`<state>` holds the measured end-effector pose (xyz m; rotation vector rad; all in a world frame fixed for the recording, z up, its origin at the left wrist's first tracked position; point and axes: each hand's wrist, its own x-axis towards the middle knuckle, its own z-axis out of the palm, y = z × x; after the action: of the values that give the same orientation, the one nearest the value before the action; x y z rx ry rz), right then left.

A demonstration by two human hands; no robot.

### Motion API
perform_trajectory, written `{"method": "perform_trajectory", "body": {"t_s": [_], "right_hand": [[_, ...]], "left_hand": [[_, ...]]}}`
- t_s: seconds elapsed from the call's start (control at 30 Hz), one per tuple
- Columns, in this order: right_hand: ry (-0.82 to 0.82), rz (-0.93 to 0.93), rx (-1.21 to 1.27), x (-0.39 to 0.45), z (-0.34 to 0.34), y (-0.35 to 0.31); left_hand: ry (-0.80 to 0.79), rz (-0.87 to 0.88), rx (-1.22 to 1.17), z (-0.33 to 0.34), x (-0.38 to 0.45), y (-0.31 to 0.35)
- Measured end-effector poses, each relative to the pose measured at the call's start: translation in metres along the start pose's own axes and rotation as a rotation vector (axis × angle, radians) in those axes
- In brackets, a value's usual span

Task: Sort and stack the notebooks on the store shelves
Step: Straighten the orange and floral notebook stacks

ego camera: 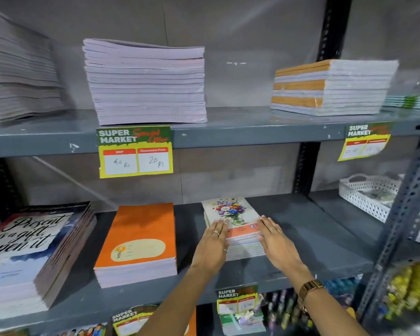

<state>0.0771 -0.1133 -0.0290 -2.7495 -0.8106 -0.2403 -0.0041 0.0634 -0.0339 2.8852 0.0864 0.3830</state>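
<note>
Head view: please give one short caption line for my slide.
Both hands, left and right, square up the floral notebook stack on the middle shelf.

This is a shop, a supermarket's stationery aisle. Grey metal shelves (252, 132) on slotted black uprights (330, 32) carry stacks of notebooks (146, 93) laid flat. Clipped to the front edge of the shelves are yellow price tags (135, 151) printed "SUPER MARKET", with a handwritten price (40 Rs, discounted to 20 Rs).
</note>
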Motion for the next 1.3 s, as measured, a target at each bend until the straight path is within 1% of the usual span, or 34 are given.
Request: {"method": "perform_trajectory", "body": {"t_s": [0.13, 0.27, 0.53, 0.97, 1.17, 1.3], "right_hand": [[-0.071, 0.037, 0.013, 0.004, -0.002, 0.001], [-0.052, 0.048, 0.004, 0.003, 0.0, 0.001], [-0.025, 0.084, 0.017, 0.002, 0.008, -0.006], [-0.023, 0.108, 0.013, 0.012, 0.012, -0.001], [-0.007, 0.071, -0.101, 0.013, 0.015, 0.005], [-0.004, 0.041, -0.12, 0.014, 0.015, 0.009]], "left_hand": [[-0.028, -0.029, -0.017, 0.005, 0.004, -0.002], [-0.057, -0.026, -0.044, 0.003, 0.007, -0.006], [-0.172, -0.034, -0.155, -0.01, 0.015, -0.017], [-0.084, -0.035, -0.182, 0.006, 0.015, -0.02], [-0.082, -0.076, -0.195, 0.008, 0.015, -0.018], [-0.089, -0.096, -0.203, 0.007, 0.014, -0.015]]}}
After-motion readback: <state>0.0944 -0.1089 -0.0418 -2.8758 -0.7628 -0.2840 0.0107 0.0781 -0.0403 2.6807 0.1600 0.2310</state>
